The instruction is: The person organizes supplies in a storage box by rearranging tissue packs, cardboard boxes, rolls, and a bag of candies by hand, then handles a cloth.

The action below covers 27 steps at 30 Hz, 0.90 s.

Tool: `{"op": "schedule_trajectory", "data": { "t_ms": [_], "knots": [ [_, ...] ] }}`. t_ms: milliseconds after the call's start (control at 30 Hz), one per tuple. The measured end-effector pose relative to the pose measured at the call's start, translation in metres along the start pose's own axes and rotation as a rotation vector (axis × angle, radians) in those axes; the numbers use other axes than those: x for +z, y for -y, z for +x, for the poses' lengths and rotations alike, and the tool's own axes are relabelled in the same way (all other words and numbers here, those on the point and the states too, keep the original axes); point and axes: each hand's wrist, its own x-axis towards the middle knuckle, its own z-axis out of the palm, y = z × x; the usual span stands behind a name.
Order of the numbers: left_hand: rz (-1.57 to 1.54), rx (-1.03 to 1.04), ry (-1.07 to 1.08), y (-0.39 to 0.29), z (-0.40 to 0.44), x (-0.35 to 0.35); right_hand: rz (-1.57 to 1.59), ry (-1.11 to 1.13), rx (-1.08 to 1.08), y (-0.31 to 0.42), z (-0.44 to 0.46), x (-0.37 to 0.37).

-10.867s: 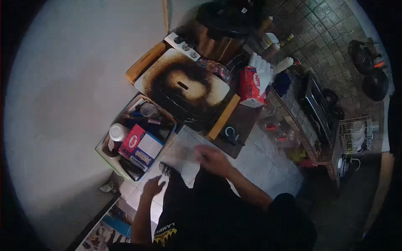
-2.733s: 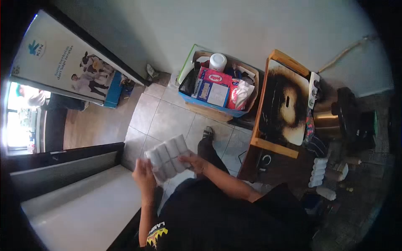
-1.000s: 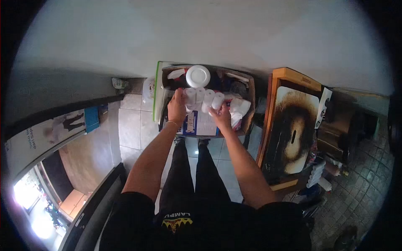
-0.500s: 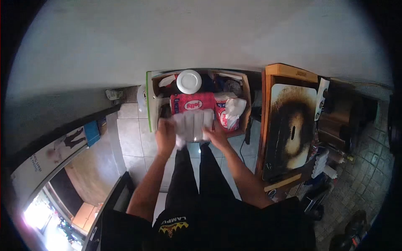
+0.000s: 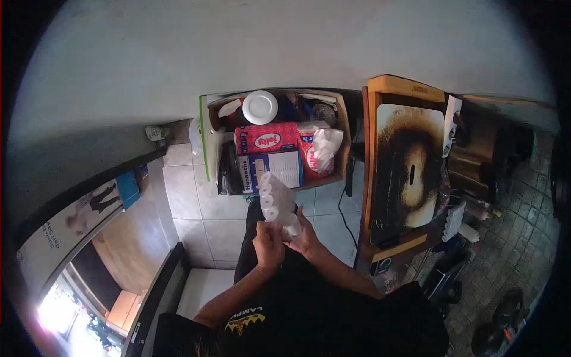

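Close to my body I hold a wrapped pack of small white rolls, tilted so several round roll ends with hollow centres show. My left hand is closed at the pack's near end, fingers pinched together. Around the lower right side of the same pack, my right hand is wrapped. Just beyond stands an open cardboard box. Inside it lie a red Jolly tissue pack, a second Jolly pack with tissue pulled out, and a blue and white Hannochs box.
A white round lid sits at the box's back. To the right is a wooden stand with a scorched board, a power strip beside it. A black cable hangs near the box. A poster is at left.
Both hands have drawn the pack of rolls back from above the box towards my body and turned it end-up. The Hannochs box beneath is now uncovered.
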Motion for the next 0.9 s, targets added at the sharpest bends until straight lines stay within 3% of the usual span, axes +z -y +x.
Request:
{"op": "schedule_trajectory", "data": {
  "t_ms": [100,167,267,433,533,700,767,833,900],
  "knots": [
    [0.038,0.042,0.067,-0.004,-0.005,-0.005,-0.069,-0.029,-0.023,0.006,0.011,-0.036],
    [0.127,0.158,0.15,-0.005,-0.006,-0.015,-0.103,-0.04,-0.026,0.009,0.01,-0.035],
    [0.164,0.167,0.216,0.012,0.0,-0.021,-0.25,0.038,-0.04,0.021,0.001,-0.023],
    [0.16,0.142,0.22,0.005,0.028,-0.02,-0.142,-0.002,-0.071,0.032,0.014,-0.03],
    [0.057,0.119,0.115,-0.007,0.039,-0.024,0.083,0.013,-0.29,0.045,0.031,0.019],
    [-0.019,0.031,0.074,0.004,0.034,-0.048,-0.138,-0.016,-0.684,0.097,0.072,0.065],
    [0.01,0.022,0.063,0.016,0.028,-0.059,-0.135,-0.07,-0.727,0.117,0.095,0.082],
    [0.066,-0.013,0.058,0.026,0.02,-0.07,-0.212,0.057,-0.641,0.132,0.108,0.11],
    [0.063,-0.044,0.044,0.031,0.015,-0.077,-0.132,-0.3,-0.903,0.158,0.167,0.107]
  ]
}}
